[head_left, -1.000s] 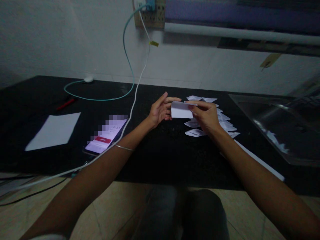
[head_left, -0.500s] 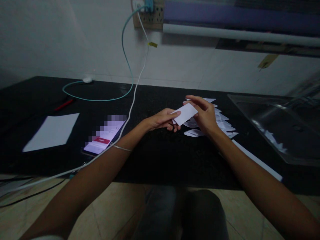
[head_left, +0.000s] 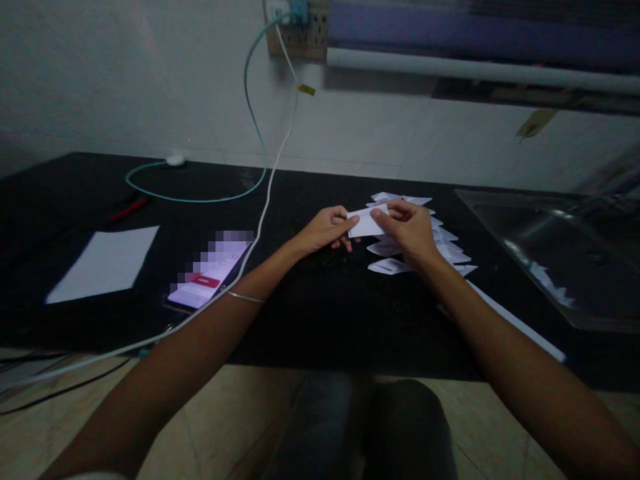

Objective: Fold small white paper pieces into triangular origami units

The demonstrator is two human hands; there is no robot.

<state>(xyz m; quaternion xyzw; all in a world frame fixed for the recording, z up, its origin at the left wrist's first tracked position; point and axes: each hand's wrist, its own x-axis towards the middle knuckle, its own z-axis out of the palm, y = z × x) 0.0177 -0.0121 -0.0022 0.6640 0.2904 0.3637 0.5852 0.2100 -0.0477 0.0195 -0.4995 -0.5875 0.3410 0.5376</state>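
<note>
A small folded white paper [head_left: 367, 222] is held up above the black counter, between my two hands. My left hand [head_left: 327, 230] pinches its left end, thumb on top and fingers underneath. At the paper's right end, my right hand [head_left: 411, 230] grips with the thumb on top; its fingers are behind the paper and partly hidden. Several folded, pointed white paper pieces [head_left: 387, 266] lie in rows on the counter behind and beneath my right hand, which covers some of them.
A flat white sheet [head_left: 107, 265] and a lit phone [head_left: 207, 283] lie to the left. A white cable [head_left: 270, 183] crosses over my left forearm. Right of my arm are a long white paper strip [head_left: 520, 323] and a metal sink [head_left: 565, 267].
The folded paper has turned from a slant to nearly level. My right hand has shifted from its upper edge to a thumb grip on the right end.
</note>
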